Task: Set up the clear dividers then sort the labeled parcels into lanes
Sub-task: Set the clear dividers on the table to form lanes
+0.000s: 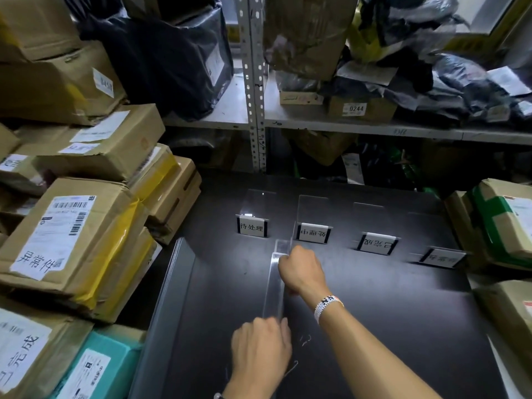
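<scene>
A long clear divider stands on edge on the dark table, running from near me toward the gap between the first two label stands. My left hand grips its near end. My right hand grips its far part near the top edge. Four clear label stands sit in a row at the back: the first, the second, the third and the fourth. Labeled cardboard parcels are stacked at the left.
A teal parcel lies at the lower left. More boxes stand at the right table edge. Behind the table a metal shelf holds dark bags and boxes. A stack of flat sheets leans at the table's left edge.
</scene>
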Demonstrator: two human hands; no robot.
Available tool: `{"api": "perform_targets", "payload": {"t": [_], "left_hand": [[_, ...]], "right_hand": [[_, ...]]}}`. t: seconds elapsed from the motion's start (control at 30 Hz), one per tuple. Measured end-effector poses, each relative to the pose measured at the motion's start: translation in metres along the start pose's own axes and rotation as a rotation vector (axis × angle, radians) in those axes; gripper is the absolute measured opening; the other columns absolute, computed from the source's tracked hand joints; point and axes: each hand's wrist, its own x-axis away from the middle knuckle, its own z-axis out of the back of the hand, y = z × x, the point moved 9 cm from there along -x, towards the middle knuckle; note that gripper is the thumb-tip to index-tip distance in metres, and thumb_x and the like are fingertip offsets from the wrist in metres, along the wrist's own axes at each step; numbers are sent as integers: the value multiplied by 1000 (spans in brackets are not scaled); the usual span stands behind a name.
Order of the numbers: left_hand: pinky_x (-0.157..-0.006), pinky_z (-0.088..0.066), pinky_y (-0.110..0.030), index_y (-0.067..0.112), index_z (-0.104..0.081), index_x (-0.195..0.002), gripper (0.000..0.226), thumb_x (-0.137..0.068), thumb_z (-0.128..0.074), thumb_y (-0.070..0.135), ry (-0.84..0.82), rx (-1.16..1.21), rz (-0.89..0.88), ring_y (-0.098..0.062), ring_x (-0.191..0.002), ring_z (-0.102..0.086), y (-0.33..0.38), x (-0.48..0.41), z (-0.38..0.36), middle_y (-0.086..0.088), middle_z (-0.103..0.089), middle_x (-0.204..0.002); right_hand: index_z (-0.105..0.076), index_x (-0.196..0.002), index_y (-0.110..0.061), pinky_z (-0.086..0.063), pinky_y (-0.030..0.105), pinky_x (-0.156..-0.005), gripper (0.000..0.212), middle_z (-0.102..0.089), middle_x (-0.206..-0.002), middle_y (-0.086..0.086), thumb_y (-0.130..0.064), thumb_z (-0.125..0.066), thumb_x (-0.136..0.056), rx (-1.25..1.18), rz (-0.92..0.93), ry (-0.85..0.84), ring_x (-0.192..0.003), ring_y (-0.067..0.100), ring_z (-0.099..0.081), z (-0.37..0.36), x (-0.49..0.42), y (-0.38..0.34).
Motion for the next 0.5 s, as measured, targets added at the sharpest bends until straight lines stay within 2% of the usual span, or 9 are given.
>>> {"api": "perform_targets", "payload": {"t": [0.03, 0.07, 0.1, 0.13, 0.17, 0.23, 0.3, 0.37, 0.5], "left_hand": [[-64, -53, -39, 22, -70, -101, 27, -89, -65, 46, 56, 71, -1, -29, -82, -72, 4, -1, 6, -6, -72, -96], [-80, -51, -40, 24, -57, -129, 35, -98, -51, 39, 83, 172, 3, -29, -103, -68, 4, -4, 3, -3, -66, -120], [-89, -47, -40, 25, -43, -144, 44, -101, -43, 31, 53, 237, 7, -30, -113, -63, 4, -8, -3, -2, -60, -131], [-90, -45, -40, 24, -40, -147, 46, -101, -42, 25, 22, 269, 12, -31, -114, -61, 4, -11, -7, -4, -60, -132], [-87, -46, -39, 20, -47, -140, 41, -100, -44, 23, 37, 258, 8, -32, -109, -63, 5, -15, -6, -6, -65, -125], [-64, -50, -37, 14, -65, -100, 18, -89, -67, 27, 101, 201, 11, -30, -78, -71, 6, -18, 7, -9, -74, -88], [-34, -38, -32, 17, -60, -61, 35, -59, -93, 28, 103, 112, -16, -26, -39, -60, 6, -21, 3, -7, -61, -49], [-27, -29, -28, 16, -55, -48, 46, -50, -98, 31, 158, 87, 3, -28, -29, -52, 3, -25, 4, -8, -51, -37], [-28, -32, -26, 15, -56, -43, 47, -57, -95, 38, 178, 45, 49, -30, -29, -52, -3, -40, 9, -7, -50, -36]], "right_hand": [[-61, -106, 2, -57, 39, -82, 32, -71, -103, 26, -16, -40, -90, 0, -1, 3, -92, 42, -70, -1, -1, 1], [-61, -104, 2, -58, 40, -83, 31, -71, -101, 26, -16, -39, -89, -1, 1, 4, -90, 43, -71, -1, -2, 1], [-59, -100, -1, -58, 41, -83, 28, -72, -101, 26, -15, -38, -87, -1, 5, 2, -88, 43, -71, -2, -3, 0], [-56, -97, -4, -59, 41, -82, 23, -71, -101, 26, -14, -38, -86, 7, 9, -2, -88, 43, -71, -2, -3, -2], [-53, -96, -6, -58, 41, -82, 19, -71, -102, 25, -14, -38, -86, 18, 12, -3, -89, 43, -71, -1, -4, -3], [-54, -101, -6, -58, 42, -83, 22, -69, -105, 24, -13, -40, -86, 23, 12, 1, -92, 44, -70, 1, -6, -3], [-56, -110, -3, -58, 43, -84, 29, -68, -107, 23, -11, -41, -86, 27, 14, 12, -93, 44, -69, 4, -9, -4], [-54, -111, -3, -57, 43, -84, 30, -69, -106, 24, -8, -41, -84, 35, 18, 21, -93, 44, -69, 6, -13, -7], [-53, -112, -4, -59, 45, -83, 30, -68, -105, 21, -9, -42, -85, 36, 33, 38, -90, 43, -70, 11, -22, -19]]}}
